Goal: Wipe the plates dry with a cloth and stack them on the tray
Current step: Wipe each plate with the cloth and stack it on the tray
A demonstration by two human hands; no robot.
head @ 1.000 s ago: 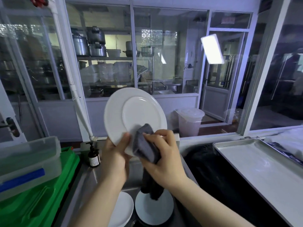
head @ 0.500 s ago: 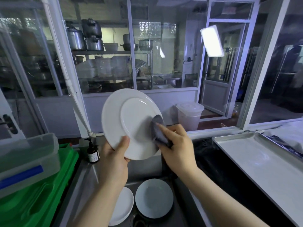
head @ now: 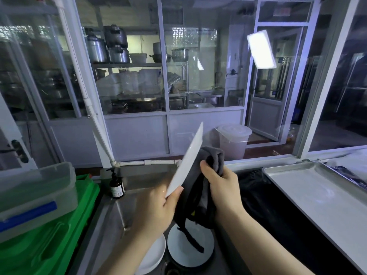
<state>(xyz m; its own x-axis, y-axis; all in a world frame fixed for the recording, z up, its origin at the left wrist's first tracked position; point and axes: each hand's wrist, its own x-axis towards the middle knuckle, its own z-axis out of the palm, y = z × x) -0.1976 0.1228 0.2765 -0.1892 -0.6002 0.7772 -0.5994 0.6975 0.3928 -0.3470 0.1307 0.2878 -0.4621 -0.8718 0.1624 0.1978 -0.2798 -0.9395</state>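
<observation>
The white plate (head: 186, 161) stood almost edge-on, its lower rim pinched in the left hand (head: 156, 209) grip. Just right, the right hand (head: 220, 187) grip clutched the grey cloth (head: 200, 187) against it. Two plates (head: 190, 247) lay in the sink (head: 119, 211) below; the metal tray (head: 317, 195) sat well right.

Three round white plates (head: 187, 164), one dark grey cloth (head: 200, 187), one metal tray (head: 317, 187), one brown pump bottle (head: 117, 185), two hands (head: 158, 209).
</observation>
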